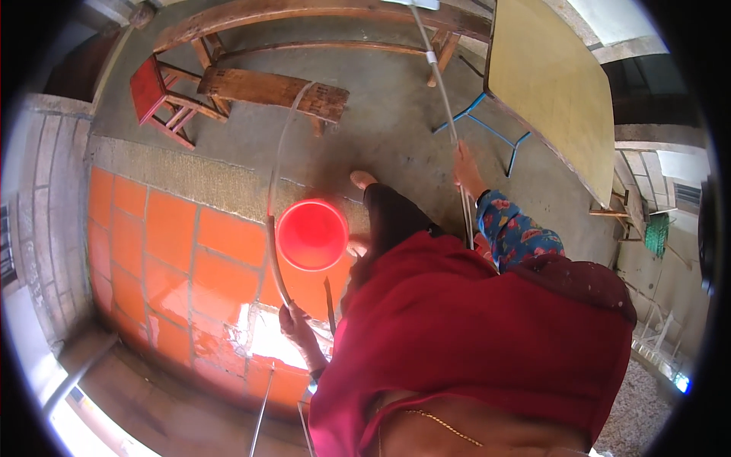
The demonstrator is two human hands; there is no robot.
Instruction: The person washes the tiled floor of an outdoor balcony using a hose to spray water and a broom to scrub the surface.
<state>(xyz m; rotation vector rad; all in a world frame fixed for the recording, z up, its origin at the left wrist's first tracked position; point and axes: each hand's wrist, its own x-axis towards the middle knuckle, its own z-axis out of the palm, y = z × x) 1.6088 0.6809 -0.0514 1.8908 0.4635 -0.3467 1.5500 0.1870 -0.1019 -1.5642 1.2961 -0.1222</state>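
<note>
My left hand (297, 328), at the lower left, is closed around a curved, translucent flexible tube (274, 251) that arches up past the red bucket to the small wooden bench. The red plastic bucket (312, 235) stands by my feet, where the orange tiles meet the rough strip; no contents can be made out. With my right hand (468, 171), in a blue floral sleeve, I grip a long thin pole (441, 85). It carries a white collar and runs up to a white flat piece (420, 4) at the top edge. Its lower part passes beside my body.
A low wooden bench (257, 87), a red-topped stool (149, 91) and a long wooden bench (320, 10) stand ahead. A yellowish tabletop (548, 85) with blue metal legs is at the right. Orange floor tiles (168, 228), shiny in places, lie at the left.
</note>
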